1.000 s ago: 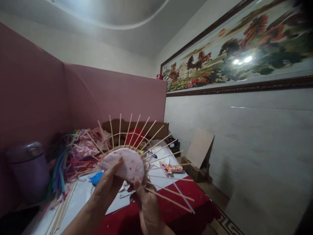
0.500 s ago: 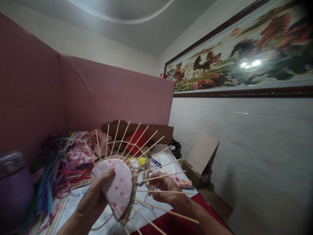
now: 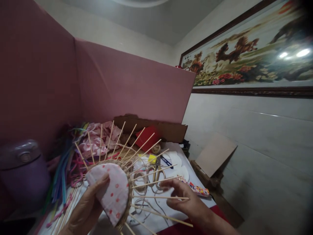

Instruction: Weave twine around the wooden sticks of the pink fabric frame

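Note:
My left hand (image 3: 89,204) grips a half-round piece (image 3: 113,192), thumb flat on its white cloth face with red-pink dots. Twine (image 3: 130,204) is woven round its curved edge, and several thin wooden sticks (image 3: 160,197) fan out from that edge. To the right, my right hand (image 3: 183,200) hovers by the stick tips, thumb and fingers apart, with nothing visible held between them. Scissors (image 3: 156,176) with gold-coloured handles lie on the table behind the sticks. A small coil of twine (image 3: 140,182) rests beside them, and loose cord trails across the white tabletop.
A purple flask (image 3: 23,176) stands at the left, near colourful pipe-cleaner-like strips (image 3: 58,182) and crumpled pink cloth (image 3: 97,138). Behind are a red piece (image 3: 147,138) and a cardboard strip (image 3: 168,130). A blue cutter (image 3: 167,161) and patterned cloth (image 3: 199,189) lie at the right.
My right hand has moved right, away from the scissors and inner sticks, and its fingers have spread. My left hand still holds the half-round piece. The camera view has turned slightly left.

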`<action>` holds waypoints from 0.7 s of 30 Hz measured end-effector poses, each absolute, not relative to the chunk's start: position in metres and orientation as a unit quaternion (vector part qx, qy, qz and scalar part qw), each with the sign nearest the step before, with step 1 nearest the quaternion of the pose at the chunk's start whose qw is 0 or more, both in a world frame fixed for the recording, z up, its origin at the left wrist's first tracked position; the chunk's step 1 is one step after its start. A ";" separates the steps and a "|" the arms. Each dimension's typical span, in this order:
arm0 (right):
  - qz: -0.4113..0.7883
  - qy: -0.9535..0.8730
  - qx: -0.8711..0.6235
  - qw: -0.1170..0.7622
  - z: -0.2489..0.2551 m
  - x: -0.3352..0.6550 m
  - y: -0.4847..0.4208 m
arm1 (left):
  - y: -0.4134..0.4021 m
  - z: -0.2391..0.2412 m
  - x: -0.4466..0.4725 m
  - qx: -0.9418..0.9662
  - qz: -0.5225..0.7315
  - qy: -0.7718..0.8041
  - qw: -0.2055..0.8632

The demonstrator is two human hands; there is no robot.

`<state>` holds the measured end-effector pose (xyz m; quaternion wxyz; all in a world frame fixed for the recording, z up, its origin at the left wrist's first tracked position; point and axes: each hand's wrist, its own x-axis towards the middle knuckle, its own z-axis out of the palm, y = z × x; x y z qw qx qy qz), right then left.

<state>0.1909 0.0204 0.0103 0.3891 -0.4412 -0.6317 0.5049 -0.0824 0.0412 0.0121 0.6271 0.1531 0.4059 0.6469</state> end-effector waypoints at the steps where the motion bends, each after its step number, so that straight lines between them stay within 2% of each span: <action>1: 0.491 -0.657 -0.424 0.385 0.013 0.188 0.022 | 0.042 0.012 -0.083 0.149 0.650 0.406 0.625; 4: 0.505 -0.719 -0.368 0.304 0.021 0.184 0.021 | 0.043 0.013 -0.084 0.139 0.649 0.411 0.624; 7: 0.529 -0.709 -0.388 0.258 0.027 0.191 0.017 | 0.043 0.017 -0.084 0.133 0.658 0.405 0.621; 9: 0.546 -0.680 -0.405 0.276 0.027 0.198 0.015 | 0.043 0.020 -0.083 0.129 0.668 0.402 0.612; 15: 0.499 -0.649 -0.432 0.377 0.012 0.182 0.020 | 0.042 0.023 -0.078 0.121 0.666 0.411 0.611; 21: 0.591 -0.658 -0.371 0.283 0.009 0.157 0.031 | 0.038 0.022 -0.079 0.132 0.644 0.404 0.636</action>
